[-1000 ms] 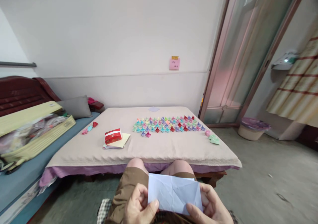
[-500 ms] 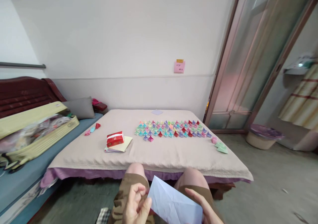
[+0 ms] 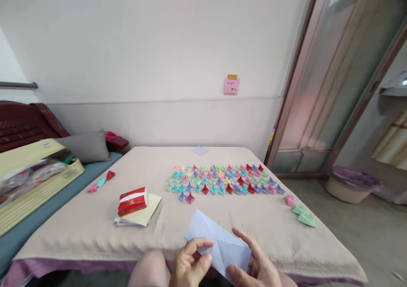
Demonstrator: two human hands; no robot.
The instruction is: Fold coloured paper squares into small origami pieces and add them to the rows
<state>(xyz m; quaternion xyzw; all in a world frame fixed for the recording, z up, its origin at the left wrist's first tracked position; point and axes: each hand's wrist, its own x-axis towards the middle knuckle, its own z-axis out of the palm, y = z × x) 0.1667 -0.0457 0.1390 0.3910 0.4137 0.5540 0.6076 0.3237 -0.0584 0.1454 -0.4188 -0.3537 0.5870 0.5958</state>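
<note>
A pale blue sheet of origami paper [image 3: 219, 240], marked with crossing crease lines, is held tilted above my lap at the bed's near edge. My left hand [image 3: 192, 263] pinches its lower left side between thumb and bent index finger. On the right, my right hand [image 3: 254, 266] grips the lower right corner, its thumb on the face and its fingers around the far side. Beyond the paper, several rows of small folded paper pieces [image 3: 219, 179] in many colours stand on the bed.
A red packet [image 3: 132, 201] rests on a stack of coloured paper [image 3: 151, 213] to the left. Green folded papers [image 3: 305, 217] and a pink one [image 3: 289, 200] lie at the right edge. A flat lilac paper [image 3: 200, 151] is near the wall. A bin [image 3: 346, 189] stands on the floor.
My view has tipped lower and moved closer to the bed. Both hands have come up with the blue paper, and my left fingers, loose beside it before, now grip its edge.
</note>
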